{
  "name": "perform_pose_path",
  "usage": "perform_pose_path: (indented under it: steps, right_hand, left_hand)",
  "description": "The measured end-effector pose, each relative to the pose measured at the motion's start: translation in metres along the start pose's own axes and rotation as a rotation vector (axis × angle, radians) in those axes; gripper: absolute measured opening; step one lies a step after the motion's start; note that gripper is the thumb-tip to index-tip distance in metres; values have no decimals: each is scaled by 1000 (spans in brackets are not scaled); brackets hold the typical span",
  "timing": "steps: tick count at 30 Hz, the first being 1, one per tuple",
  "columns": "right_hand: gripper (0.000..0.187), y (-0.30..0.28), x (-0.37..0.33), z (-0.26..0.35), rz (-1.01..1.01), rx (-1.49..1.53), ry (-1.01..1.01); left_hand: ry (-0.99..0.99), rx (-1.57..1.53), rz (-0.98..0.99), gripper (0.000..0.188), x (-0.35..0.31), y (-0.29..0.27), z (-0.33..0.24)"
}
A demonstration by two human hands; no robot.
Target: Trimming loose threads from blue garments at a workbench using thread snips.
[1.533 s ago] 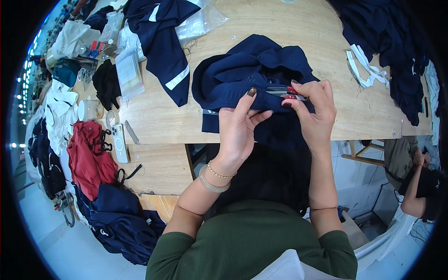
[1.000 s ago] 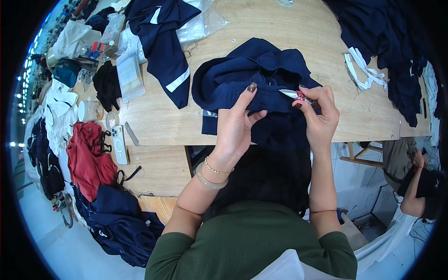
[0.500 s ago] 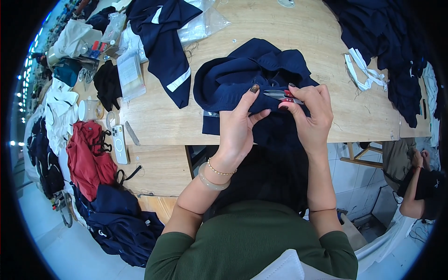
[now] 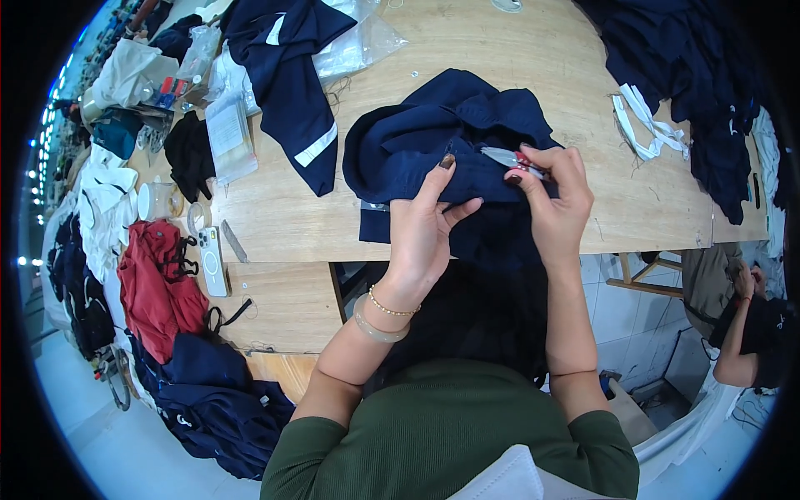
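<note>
A bunched navy blue garment (image 4: 417, 125) lies on the wooden table in front of me. My left hand (image 4: 423, 225) grips its near edge, thumb on top and fingers beneath the cloth. Between the thumb and fingers of my right hand (image 4: 557, 200) is a pair of small thread snips (image 4: 502, 157) with red on the handle and silver blades. The blades point left, over the garment and just right of my left thumb. They look close together. A fold of the cloth hides the tips of some left fingers.
Another navy garment with white strips (image 4: 287, 92) lies at the back left, by clear plastic bags (image 4: 354, 42). White straps (image 4: 646, 125) and a navy pile (image 4: 683, 75) lie at the right. A phone (image 4: 213, 260) and red cloth (image 4: 162, 283) sit left. Another person's arm (image 4: 737, 325) shows far right.
The snips have turned in my right hand, and their blades, apart before, now look nearer together and tilt downward to the right. My left hand keeps its hold on the garment.
</note>
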State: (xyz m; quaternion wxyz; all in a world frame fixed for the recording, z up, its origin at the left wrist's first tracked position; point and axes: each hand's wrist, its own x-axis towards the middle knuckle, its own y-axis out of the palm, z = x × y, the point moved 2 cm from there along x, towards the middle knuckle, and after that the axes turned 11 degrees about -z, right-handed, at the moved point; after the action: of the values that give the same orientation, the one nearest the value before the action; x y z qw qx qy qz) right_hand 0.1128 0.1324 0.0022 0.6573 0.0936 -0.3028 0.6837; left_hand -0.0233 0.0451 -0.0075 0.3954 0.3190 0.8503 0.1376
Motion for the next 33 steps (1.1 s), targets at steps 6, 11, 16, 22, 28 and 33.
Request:
perform_pose_path:
  steps: [6,11,16,22,28,33]
  right_hand:
    - [23,-14,-4,-7,19,33,59]
    - [27,-8,-5,1,59,-39,-104]
    - [26,-3,-4,3,57,-83,-184]
    - [24,-10,-5,1,108,-3,-66]
    - [24,-6,-5,-1,62,-47,-93]
    - [27,-8,-2,3,35,-57,-155]
  left_hand:
    - [4,-17,10,24,3,-4,-2]
    - [0,10,3,25,-1,-2,-2]
    - [14,13,16,25,-1,-2,1]
    - [-15,12,15,26,-2,-3,-2]
    - [4,19,16,26,-1,-3,2]
    - [18,23,3,25,1,-3,-1]
